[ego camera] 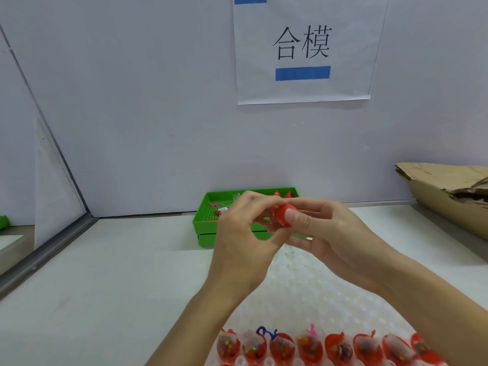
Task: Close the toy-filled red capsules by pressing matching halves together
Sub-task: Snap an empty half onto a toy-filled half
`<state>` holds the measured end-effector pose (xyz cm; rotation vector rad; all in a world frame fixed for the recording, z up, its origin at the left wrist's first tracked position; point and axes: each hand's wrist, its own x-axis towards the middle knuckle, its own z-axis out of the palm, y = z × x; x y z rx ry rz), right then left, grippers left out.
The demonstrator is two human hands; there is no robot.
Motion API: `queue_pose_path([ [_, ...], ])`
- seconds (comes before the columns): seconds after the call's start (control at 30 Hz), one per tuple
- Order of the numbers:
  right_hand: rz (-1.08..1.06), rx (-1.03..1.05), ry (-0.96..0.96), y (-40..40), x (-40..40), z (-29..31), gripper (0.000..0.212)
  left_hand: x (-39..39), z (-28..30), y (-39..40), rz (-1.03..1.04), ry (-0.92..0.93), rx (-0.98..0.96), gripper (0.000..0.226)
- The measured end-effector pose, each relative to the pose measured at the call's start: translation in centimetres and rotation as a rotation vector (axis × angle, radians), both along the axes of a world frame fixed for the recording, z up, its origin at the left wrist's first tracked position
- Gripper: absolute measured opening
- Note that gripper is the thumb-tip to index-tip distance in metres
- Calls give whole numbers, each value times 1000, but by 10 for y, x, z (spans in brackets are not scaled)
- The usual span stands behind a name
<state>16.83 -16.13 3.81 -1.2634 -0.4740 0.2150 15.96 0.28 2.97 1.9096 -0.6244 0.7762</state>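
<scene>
1. Nearest the camera, a row of open red capsule halves [327, 348] is sitting in a clear dimpled tray [311, 294] on the white worktop [105, 273]. Each half is facing up and holding small toys in clear wrap; a blue piece and a pink piece are sticking up from two of them.
2. Both forearms are reaching forward from the bottom edge and meeting above the far end of that tray.
3. The left hand [243, 233] is arching over from the left, its fingers [250, 202] curling round the red capsule [284, 213].
4. The right hand [324, 233] is coming in from the right, thumb pressing on the capsule's near face and its fingers wrapping beneath.
5. The capsule is being held in the air between the two hands; most of it is hidden, so its long axis cannot be told.
6. Behind the hands, a green tray [208, 223] is resting by the wall, holding a few red pieces and small toys.
7. Torn cardboard [446, 191] is lying at the far right.
8. A paper sign [303, 48] reading 合模 is hanging on the wall.
</scene>
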Motion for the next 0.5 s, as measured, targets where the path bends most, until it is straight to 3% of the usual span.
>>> queue_pose_path([
  [0.13, 18, 22, 69, 1, 0, -2, 30, 0, -1, -2, 12, 70, -22, 29],
  [0.3, -83, -41, 108, 0, 1, -3, 42, 0, -3, -5, -145, 264, -138, 37],
  [0.5, -141, -48, 129, 2, 0, -3, 46, 4, -5, -4, -162, 294, -187, 27],
])
